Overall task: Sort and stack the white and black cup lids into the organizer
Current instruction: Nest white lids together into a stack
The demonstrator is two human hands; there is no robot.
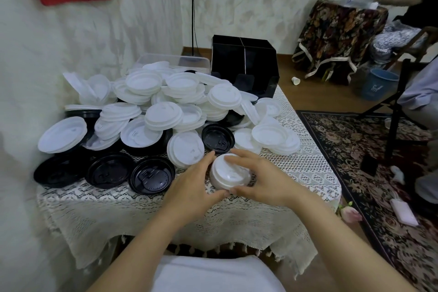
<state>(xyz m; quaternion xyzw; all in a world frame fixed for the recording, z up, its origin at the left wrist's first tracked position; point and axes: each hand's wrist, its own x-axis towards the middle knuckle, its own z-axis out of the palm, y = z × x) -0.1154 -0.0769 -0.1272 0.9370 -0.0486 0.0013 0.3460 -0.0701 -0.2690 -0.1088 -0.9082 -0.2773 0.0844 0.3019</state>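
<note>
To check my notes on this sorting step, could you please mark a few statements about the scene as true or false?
1. The left hand and right hand hold the stack of white lids. True.
2. That stack sits inside the organizer. False: it is between the hands, over the tablecloth.
3. Some black lids lie left of the left hand. True.
4. The organizer is white. False: it is black.

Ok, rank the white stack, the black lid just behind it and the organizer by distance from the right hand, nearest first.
1. The white stack: gripped by the right hand, at the front of the table.
2. The black lid: just behind the stack, slightly left.
3. The organizer: at the table's far end.
</note>
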